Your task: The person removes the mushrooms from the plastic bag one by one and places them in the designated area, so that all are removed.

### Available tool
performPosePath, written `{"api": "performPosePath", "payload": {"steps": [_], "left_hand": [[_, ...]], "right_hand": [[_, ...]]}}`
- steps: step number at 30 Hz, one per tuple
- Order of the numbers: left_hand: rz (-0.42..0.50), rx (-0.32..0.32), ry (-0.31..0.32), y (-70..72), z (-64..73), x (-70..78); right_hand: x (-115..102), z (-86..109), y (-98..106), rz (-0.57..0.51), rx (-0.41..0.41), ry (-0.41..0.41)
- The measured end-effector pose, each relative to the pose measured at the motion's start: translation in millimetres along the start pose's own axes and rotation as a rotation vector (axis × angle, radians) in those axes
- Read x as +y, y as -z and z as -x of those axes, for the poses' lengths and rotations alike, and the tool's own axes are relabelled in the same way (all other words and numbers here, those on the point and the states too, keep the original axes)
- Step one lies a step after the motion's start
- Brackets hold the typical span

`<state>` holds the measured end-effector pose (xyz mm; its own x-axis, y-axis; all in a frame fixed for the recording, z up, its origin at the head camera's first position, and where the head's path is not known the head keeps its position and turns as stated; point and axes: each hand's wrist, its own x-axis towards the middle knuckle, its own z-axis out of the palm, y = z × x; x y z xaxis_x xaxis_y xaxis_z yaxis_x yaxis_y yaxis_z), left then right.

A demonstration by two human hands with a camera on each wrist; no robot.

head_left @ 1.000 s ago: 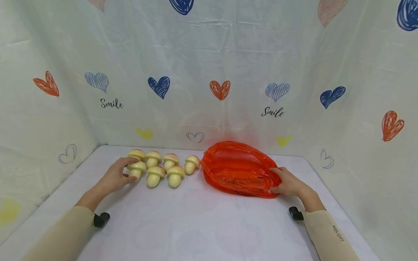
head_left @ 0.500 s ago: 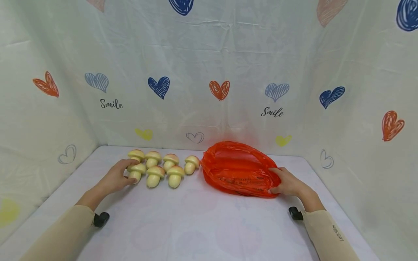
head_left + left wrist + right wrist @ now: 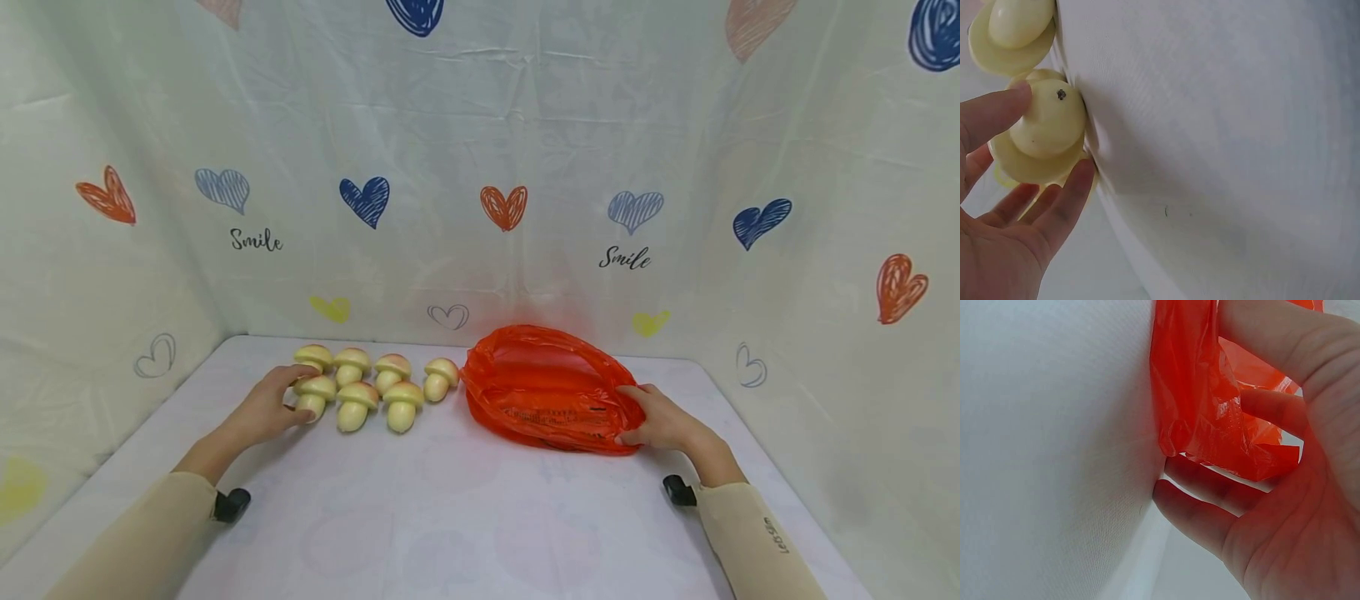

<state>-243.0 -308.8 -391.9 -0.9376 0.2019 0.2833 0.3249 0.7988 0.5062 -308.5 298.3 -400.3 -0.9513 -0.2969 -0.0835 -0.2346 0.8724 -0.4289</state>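
Note:
In the head view my left hand [image 3: 264,408] pinches the front-left toy mushroom [image 3: 315,397], one with a pale yellow stem and cap. Its thumb lies on the stem [image 3: 1054,119] in the left wrist view, while the other fingers reach around the cap. Several similar mushrooms [image 3: 357,405] stand in two rows to the right of this hand. A red plastic bag [image 3: 547,387] lies with its mouth facing me. At its right side my right hand [image 3: 663,421] grips the rim, with the thumb inside and bag film [image 3: 1200,406] between thumb and fingers.
A white tabletop [image 3: 450,517] carries everything. Pale curtains [image 3: 435,117] with printed hearts rise behind it and along both sides. The rightmost mushroom [image 3: 440,380] stands close to the bag's left edge.
The mushroom in my left hand has sunk slightly toward the table, its thumb now overlapping the stem. My right hand and the bag have stayed in place.

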Motion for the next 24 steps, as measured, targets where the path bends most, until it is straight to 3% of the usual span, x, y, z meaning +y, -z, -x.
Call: {"api": "performPosePath", "payload": {"steps": [17, 24], "left_hand": [[0.083, -0.012, 0.025, 1.0, 6.3, 0.5], [0.076, -0.004, 0.03, 6.1, 11.3, -0.1]], "right_hand": [[-1, -3.2, 0, 0.002, 0.001, 0.01], [0, -2.3, -3, 0.013, 0.01, 0.028]]}}
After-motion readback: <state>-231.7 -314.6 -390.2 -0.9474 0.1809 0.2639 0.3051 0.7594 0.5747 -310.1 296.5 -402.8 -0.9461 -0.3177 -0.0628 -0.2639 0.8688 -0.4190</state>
